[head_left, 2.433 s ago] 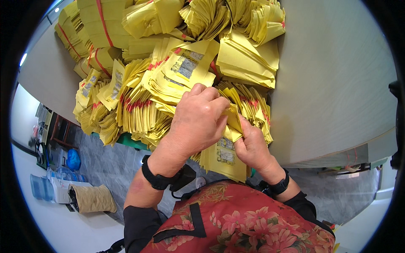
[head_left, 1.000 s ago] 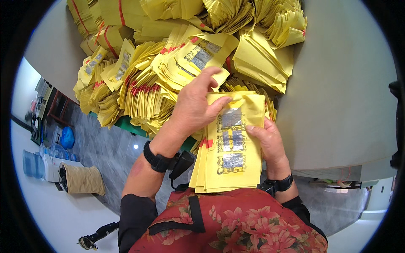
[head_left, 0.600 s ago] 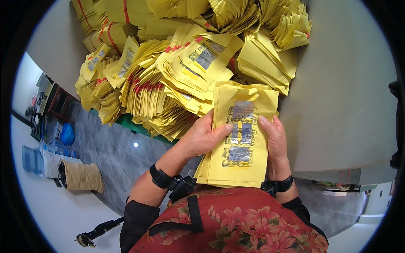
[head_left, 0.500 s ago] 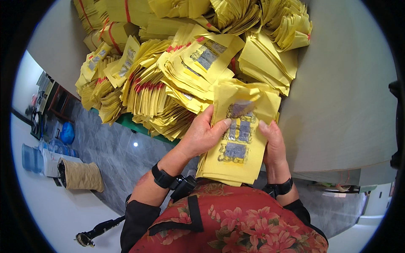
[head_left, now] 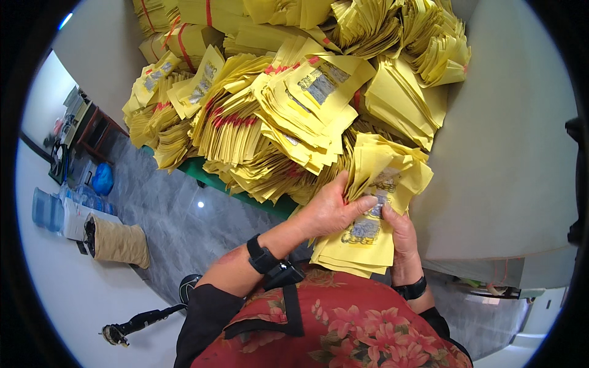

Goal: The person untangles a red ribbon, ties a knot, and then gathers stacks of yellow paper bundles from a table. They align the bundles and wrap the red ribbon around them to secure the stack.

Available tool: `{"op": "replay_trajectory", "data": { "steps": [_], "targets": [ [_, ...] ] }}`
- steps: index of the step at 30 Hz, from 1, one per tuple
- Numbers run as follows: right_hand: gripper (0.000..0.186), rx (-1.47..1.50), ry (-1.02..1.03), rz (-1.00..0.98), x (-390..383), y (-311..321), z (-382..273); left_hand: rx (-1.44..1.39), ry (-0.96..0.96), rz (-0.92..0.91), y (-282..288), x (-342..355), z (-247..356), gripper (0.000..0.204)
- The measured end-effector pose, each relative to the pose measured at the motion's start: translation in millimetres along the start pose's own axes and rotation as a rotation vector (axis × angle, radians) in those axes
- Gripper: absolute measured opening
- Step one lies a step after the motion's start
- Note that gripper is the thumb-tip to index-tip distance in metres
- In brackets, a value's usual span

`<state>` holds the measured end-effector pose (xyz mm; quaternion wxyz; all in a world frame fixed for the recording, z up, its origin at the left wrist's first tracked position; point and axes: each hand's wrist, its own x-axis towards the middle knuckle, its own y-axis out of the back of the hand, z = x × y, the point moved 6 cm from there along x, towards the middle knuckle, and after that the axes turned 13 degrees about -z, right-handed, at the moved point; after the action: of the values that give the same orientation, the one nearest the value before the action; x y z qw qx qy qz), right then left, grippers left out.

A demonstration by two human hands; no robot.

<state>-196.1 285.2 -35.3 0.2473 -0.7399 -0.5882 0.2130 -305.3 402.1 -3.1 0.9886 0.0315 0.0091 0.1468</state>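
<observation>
At the far left stands a blue water bottle point(head_left: 48, 208), near a beige sack point(head_left: 119, 243); right of them, a heap of yellow papers point(head_left: 230, 138) – red marks point(head_left: 232, 121) along many edges, silver patches point(head_left: 321, 90) on some sheets – juts over a green edge point(head_left: 215, 180). The left hand point(head_left: 333, 211) pinches the left side of a yellow stack point(head_left: 374, 253), bent at its upper end, its front printed in dark shapes too small to read. The right hand point(head_left: 402, 238) grips its right side, thumb on the front.
</observation>
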Motion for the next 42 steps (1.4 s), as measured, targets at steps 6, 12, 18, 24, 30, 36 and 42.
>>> {"op": "replay_trajectory", "data": {
  "steps": [6,12,18,24,30,36,42],
  "targets": [
    [0.041,0.097,-0.002,0.047,-6.9,15.0,3.4,0.177,0.105,-0.002,9.8,-10.4,27.9,0.053],
    [0.039,0.149,0.010,0.062,-9.0,21.9,7.9,1.159,-0.325,0.411,62.6,-4.2,119.4,0.038],
    [0.037,0.213,0.037,0.060,-12.0,20.8,6.8,1.571,0.110,0.499,139.6,52.1,122.7,0.030],
    [0.037,0.217,0.065,0.088,-7.4,22.8,7.3,1.645,0.330,0.495,177.7,96.9,113.5,0.044],
    [0.037,0.235,0.075,0.145,-6.7,29.6,7.0,1.647,0.459,0.593,197.6,115.3,99.1,0.024],
    [0.043,0.338,0.069,0.016,0.0,25.5,8.5,1.544,0.480,0.599,208.3,120.3,88.6,0.029],
    [0.051,0.442,0.017,-0.029,3.6,25.1,16.6,1.504,0.426,0.618,208.1,119.5,86.1,0.026]
  ]
}}
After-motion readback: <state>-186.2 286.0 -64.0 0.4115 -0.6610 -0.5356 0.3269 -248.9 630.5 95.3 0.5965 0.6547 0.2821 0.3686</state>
